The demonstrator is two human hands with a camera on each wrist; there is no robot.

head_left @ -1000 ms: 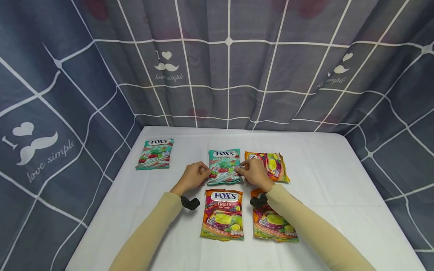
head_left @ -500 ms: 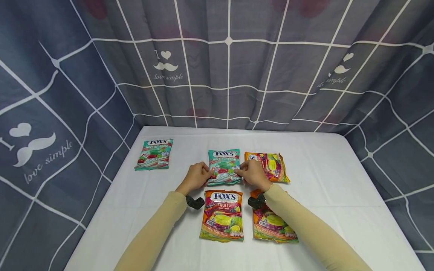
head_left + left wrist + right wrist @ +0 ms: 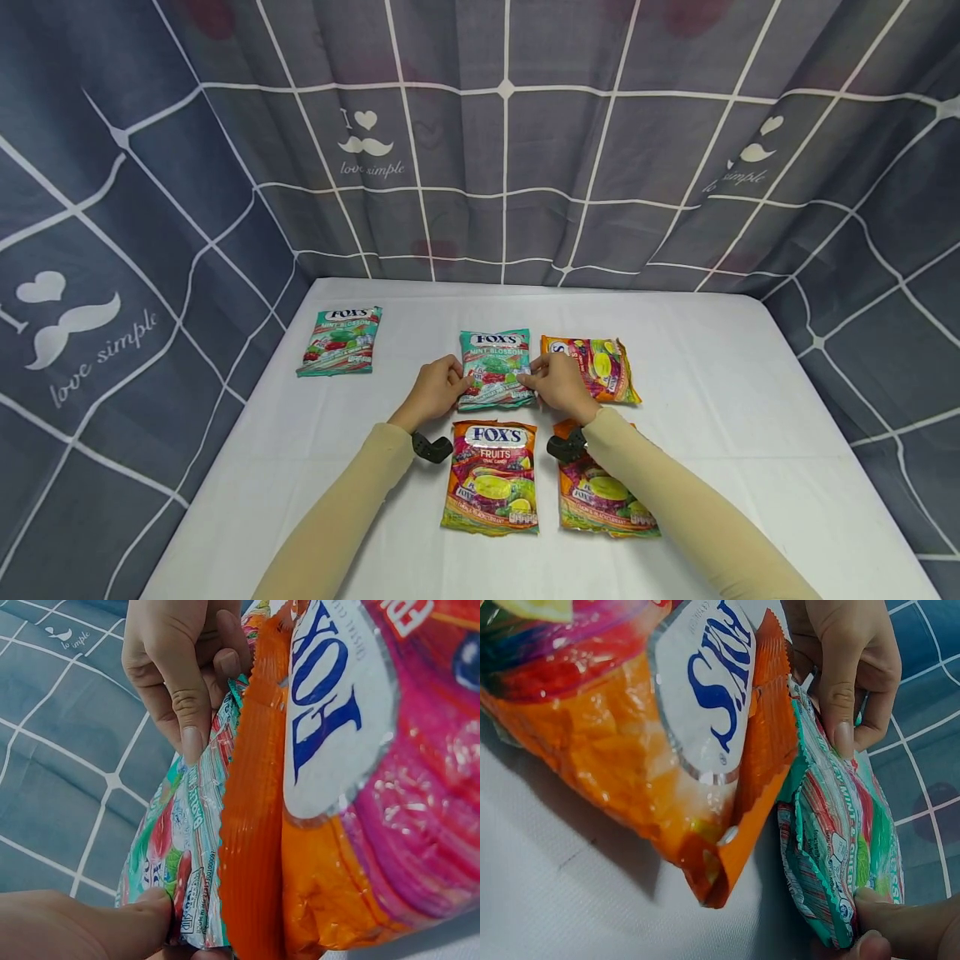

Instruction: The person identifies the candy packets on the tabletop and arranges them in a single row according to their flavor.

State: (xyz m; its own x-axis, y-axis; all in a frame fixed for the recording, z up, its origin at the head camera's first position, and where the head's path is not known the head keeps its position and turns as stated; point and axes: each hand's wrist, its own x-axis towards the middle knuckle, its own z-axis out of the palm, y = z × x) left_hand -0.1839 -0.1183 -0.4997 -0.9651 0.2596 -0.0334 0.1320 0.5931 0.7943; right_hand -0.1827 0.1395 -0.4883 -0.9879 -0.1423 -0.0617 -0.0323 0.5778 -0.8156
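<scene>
A teal Mint Blossom candy bag (image 3: 495,367) lies face up near the middle of the table, between both hands. My left hand (image 3: 432,392) holds its left lower edge, the thumb (image 3: 154,911) on the front. At the opposite edge my right hand (image 3: 561,385) pinches the bag, its thumb (image 3: 881,919) on the printed face. Directly in front of it lies an orange fruits candy bag (image 3: 491,479), large in both wrist views. Another orange bag (image 3: 607,496) is partly covered by the right forearm and wrist camera.
A third orange candy bag (image 3: 603,371), turned sideways, sits just right of the right hand. A second teal candy bag (image 3: 341,342) lies at the far left of the white table (image 3: 720,358). Grey checked curtains (image 3: 562,150) enclose the back and sides.
My left hand has shifted slightly right, its thumb moving further onto the teal candy bag. The right hand and the bags hardly differ.
</scene>
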